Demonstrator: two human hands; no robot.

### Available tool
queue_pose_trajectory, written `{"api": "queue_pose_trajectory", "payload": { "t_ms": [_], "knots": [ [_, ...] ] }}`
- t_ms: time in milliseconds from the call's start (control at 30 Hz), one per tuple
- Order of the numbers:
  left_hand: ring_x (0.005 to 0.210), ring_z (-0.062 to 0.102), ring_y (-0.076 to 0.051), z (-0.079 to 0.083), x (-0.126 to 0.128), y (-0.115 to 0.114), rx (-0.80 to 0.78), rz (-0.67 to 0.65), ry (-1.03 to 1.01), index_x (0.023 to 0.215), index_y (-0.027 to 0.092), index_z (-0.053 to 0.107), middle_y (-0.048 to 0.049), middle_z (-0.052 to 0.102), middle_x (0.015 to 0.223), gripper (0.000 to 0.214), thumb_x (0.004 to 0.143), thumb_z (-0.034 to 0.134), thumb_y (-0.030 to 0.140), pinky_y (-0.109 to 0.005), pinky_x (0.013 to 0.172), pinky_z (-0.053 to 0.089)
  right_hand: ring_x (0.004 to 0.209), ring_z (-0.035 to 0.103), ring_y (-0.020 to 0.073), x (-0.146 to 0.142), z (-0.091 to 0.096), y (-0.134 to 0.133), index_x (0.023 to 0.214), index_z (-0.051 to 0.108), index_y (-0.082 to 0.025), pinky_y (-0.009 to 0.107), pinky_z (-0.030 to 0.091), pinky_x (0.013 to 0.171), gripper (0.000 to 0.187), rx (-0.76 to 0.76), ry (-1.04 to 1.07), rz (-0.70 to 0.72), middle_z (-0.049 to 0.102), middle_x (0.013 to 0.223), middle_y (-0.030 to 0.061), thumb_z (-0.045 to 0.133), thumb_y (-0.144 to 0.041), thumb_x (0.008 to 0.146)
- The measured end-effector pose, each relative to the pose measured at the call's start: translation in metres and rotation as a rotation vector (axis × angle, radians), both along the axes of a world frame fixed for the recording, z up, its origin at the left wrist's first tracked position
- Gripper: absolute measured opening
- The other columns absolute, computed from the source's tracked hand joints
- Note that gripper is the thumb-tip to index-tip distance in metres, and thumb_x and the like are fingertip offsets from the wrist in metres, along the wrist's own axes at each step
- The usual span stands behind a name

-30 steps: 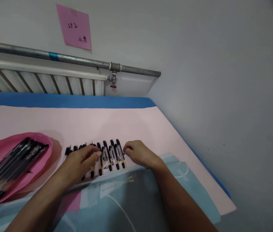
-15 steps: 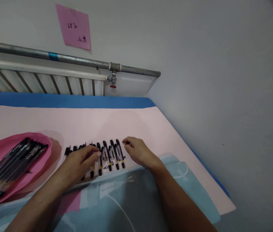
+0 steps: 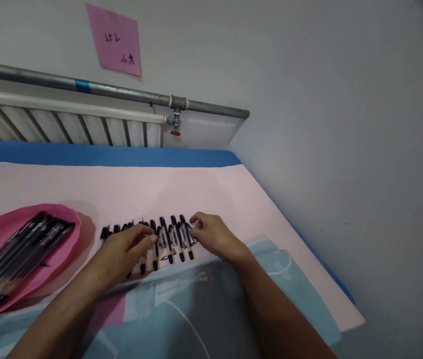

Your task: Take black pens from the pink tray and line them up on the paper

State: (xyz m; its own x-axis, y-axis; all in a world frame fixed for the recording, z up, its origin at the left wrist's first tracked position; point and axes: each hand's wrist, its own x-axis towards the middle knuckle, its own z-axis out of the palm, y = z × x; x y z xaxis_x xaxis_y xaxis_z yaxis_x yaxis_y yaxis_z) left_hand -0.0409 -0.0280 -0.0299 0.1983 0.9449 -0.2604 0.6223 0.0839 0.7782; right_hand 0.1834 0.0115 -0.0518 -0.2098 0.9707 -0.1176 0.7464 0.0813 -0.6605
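A row of several black pens [image 3: 170, 239] with yellow bands lies side by side on the pale pink sheet [image 3: 181, 189]. My left hand [image 3: 125, 252] rests palm down over the left part of the row, fingers together and flat on the pens. My right hand [image 3: 211, 234] sits at the right end of the row, its curled fingertips touching the outermost pen. A pink oval tray [image 3: 64, 249] at the left holds several more black pens [image 3: 17, 259].
A blue table edge [image 3: 103, 155] runs behind the pink sheet. A white radiator [image 3: 65, 127] and a metal pipe [image 3: 121, 93] line the wall, with a pink note [image 3: 114, 40] above. A grey wall closes the right side. Light blue patterned cloth [image 3: 181, 309] lies below my arms.
My right hand lifted a little off the end pen, then came back left against it. My left hand stayed on the row.
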Motion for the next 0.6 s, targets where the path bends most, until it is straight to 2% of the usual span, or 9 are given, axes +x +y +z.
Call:
{"api": "queue_pose_trajectory", "payload": {
  "t_ms": [233, 433, 533, 600],
  "knots": [
    [0.07, 0.059, -0.021, 0.0077, 0.0022, -0.0014, -0.013, 0.008, 0.03, 0.097, 0.02, 0.059, -0.0032, 0.066, 0.078, 0.042, 0.076, 0.041, 0.052, -0.03, 0.062, 0.042, 0.061, 0.053, 0.0115, -0.0025, -0.0036, 0.0031, 0.082, 0.061, -0.017, 0.02, 0.036, 0.054, 0.016, 0.037, -0.013, -0.041, 0.062, 0.069, 0.0016, 0.053, -0.014, 0.069],
    [0.066, 0.057, -0.019, -0.0003, 0.0009, -0.0002, -0.006, 0.003, 0.025, 0.097, 0.021, 0.058, -0.0008, 0.064, 0.073, 0.041, 0.077, 0.041, 0.053, -0.029, 0.06, 0.041, 0.06, 0.051, 0.0113, -0.0018, -0.0046, 0.0031, 0.077, 0.061, -0.017, 0.02, 0.034, 0.053, 0.011, 0.074, -0.052, -0.025, 0.061, 0.067, 0.0015, 0.052, -0.015, 0.071],
    [0.06, 0.054, -0.016, -0.0007, -0.0014, 0.0, -0.002, 0.031, -0.039, 0.097, 0.022, 0.058, 0.0013, 0.062, 0.069, 0.04, 0.076, 0.044, 0.053, -0.026, 0.056, 0.04, 0.059, 0.05, 0.011, -0.0009, -0.006, 0.004, 0.075, 0.061, -0.017, 0.021, 0.033, 0.054, 0.012, 0.105, -0.063, -0.007, 0.06, 0.066, 0.0011, 0.05, -0.015, 0.072],
    [0.053, 0.05, -0.013, 0.0057, -0.0077, 0.0002, 0.042, 0.114, -0.091, 0.095, 0.022, 0.059, 0.0033, 0.058, 0.063, 0.037, 0.074, 0.048, 0.051, -0.024, 0.051, 0.038, 0.058, 0.05, 0.011, -0.0008, -0.0068, 0.005, 0.075, 0.061, -0.017, 0.021, 0.033, 0.054, 0.013, 0.11, -0.067, -0.011, 0.06, 0.064, 0.0009, 0.048, -0.015, 0.073]
  ]
}}
